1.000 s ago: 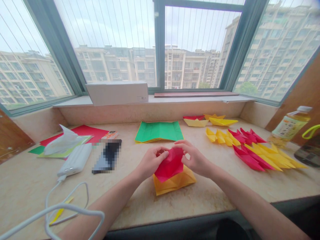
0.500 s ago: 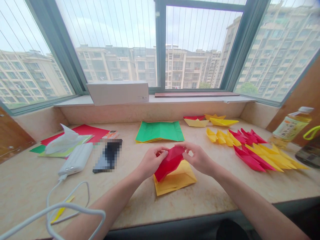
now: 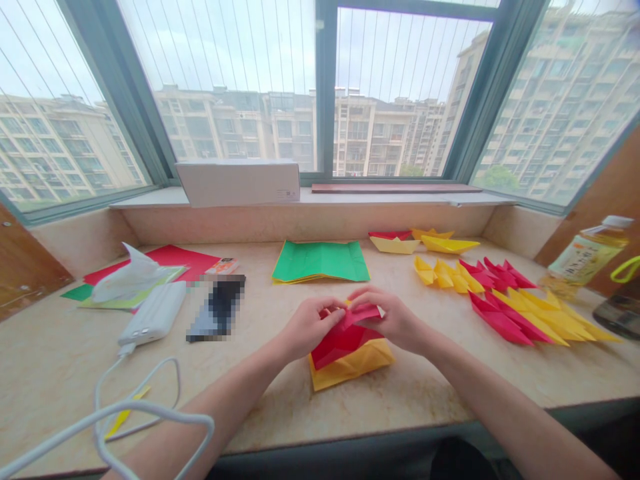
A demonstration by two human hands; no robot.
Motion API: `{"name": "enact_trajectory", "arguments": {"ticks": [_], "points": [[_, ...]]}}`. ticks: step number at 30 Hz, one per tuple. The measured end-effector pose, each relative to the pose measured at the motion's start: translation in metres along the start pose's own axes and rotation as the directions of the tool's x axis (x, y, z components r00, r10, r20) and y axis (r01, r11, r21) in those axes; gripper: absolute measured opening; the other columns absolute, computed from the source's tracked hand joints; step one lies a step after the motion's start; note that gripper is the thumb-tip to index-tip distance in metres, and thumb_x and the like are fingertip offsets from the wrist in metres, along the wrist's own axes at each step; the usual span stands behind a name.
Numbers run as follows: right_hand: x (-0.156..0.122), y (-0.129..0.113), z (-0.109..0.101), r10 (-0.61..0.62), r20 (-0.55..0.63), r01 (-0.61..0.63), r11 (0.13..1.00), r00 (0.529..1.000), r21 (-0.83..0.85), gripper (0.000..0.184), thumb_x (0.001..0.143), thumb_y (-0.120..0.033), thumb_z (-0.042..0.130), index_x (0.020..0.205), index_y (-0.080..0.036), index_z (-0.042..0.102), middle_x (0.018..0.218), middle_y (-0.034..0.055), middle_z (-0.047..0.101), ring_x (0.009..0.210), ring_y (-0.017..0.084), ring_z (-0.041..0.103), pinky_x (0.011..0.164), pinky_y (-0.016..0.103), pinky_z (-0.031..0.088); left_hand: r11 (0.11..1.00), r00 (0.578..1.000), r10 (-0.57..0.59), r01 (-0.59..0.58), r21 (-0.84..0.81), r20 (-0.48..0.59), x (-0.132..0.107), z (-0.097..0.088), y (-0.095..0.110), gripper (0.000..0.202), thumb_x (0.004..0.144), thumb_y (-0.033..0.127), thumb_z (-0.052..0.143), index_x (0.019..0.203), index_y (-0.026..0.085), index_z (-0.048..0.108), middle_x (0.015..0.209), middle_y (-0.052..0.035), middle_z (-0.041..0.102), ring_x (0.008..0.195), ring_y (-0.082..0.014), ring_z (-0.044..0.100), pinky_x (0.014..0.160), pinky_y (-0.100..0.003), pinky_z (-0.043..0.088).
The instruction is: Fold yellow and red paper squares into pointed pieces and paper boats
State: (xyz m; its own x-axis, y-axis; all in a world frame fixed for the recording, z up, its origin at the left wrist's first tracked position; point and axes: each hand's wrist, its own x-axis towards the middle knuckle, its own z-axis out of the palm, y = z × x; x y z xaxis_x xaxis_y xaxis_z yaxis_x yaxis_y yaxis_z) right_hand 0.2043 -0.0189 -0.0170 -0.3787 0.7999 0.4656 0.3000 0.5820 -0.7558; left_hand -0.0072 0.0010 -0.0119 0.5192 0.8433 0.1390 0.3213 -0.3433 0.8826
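Both my hands hold a sheet of red folded paper (image 3: 345, 343) above the counter. My left hand (image 3: 317, 323) pinches its upper left edge between thumb and fingers. At the upper right, my right hand (image 3: 387, 317) is closed on the same paper, its fingertips partly hidden behind it. A flap along the top is bent over toward me. Directly beneath lies a yellow folded paper (image 3: 353, 370), partly covered by the red one. Just beyond my hands is a creased green sheet (image 3: 323, 262) on top of yellow paper.
Folded yellow paper boats (image 3: 545, 310) and red paper boats (image 3: 500, 317) stand in rows at right, near a drink bottle (image 3: 583, 257). On the left are a phone (image 3: 217, 310), a white power bank (image 3: 154, 313), a looped cable (image 3: 150, 413) and red sheets (image 3: 185, 260).
The red paper has tilted, and its top edge is now bent over toward me. My right hand has curled further over its upper right side.
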Motion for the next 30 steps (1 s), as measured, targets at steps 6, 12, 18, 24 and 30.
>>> {"name": "enact_trajectory", "arguments": {"ticks": [6,12,18,24,30], "points": [[-0.002,0.003,-0.002,-0.022,0.051,0.025,0.998,0.998,-0.063,0.009,0.087,-0.027,0.070,0.088,-0.026,0.079,0.116,0.0075,0.063,0.105,0.023,0.064,0.096,0.041,0.050,0.999,1.000,0.012,-0.013,0.049,0.008,0.000,-0.002,0.003,0.026,0.088,0.032,0.057,0.094,0.018,0.078,0.076,-0.0038,0.074,0.059,-0.0140,0.058,0.055,-0.023,0.041],[-0.001,-0.003,-0.001,0.018,0.066,-0.009,0.990,0.998,-0.141,0.014,0.090,-0.026,0.065,0.083,-0.021,0.074,0.082,0.0036,0.070,0.077,0.018,0.064,0.072,0.032,0.051,0.999,0.997,0.041,-0.043,0.023,0.062,-0.004,0.000,0.007,0.026,0.087,0.032,0.059,0.100,0.019,0.077,0.086,-0.0048,0.077,0.068,-0.0168,0.064,0.060,-0.024,0.046],[-0.001,-0.001,0.008,0.110,-0.116,-0.122,0.987,0.987,-0.104,0.010,0.084,-0.029,0.070,0.088,-0.021,0.065,0.078,0.0012,0.072,0.070,0.017,0.065,0.067,0.030,0.051,0.994,0.989,0.107,-0.106,-0.022,0.101,-0.006,0.000,0.009,0.027,0.084,0.027,0.065,0.108,0.020,0.075,0.108,-0.0058,0.076,0.098,-0.0246,0.069,0.088,-0.034,0.051],[-0.001,0.001,0.008,0.156,-0.211,-0.165,0.986,0.965,-0.025,0.023,0.083,-0.032,0.071,0.101,-0.022,0.062,0.090,0.0037,0.072,0.079,0.020,0.069,0.072,0.032,0.056,0.996,0.996,0.071,-0.068,-0.061,0.048,-0.003,0.002,0.004,0.030,0.080,0.020,0.066,0.109,0.018,0.072,0.105,-0.0060,0.076,0.095,-0.0236,0.069,0.086,-0.034,0.053],[0.000,-0.003,0.001,0.102,-0.170,-0.113,0.992,0.980,-0.055,0.018,0.085,-0.030,0.068,0.101,-0.021,0.067,0.095,0.0054,0.073,0.087,0.021,0.068,0.082,0.036,0.054,0.991,0.996,0.044,-0.034,-0.131,0.080,-0.003,0.001,0.003,0.031,0.081,0.021,0.065,0.111,0.017,0.072,0.110,-0.0071,0.075,0.097,-0.0240,0.069,0.087,-0.034,0.054]]}}
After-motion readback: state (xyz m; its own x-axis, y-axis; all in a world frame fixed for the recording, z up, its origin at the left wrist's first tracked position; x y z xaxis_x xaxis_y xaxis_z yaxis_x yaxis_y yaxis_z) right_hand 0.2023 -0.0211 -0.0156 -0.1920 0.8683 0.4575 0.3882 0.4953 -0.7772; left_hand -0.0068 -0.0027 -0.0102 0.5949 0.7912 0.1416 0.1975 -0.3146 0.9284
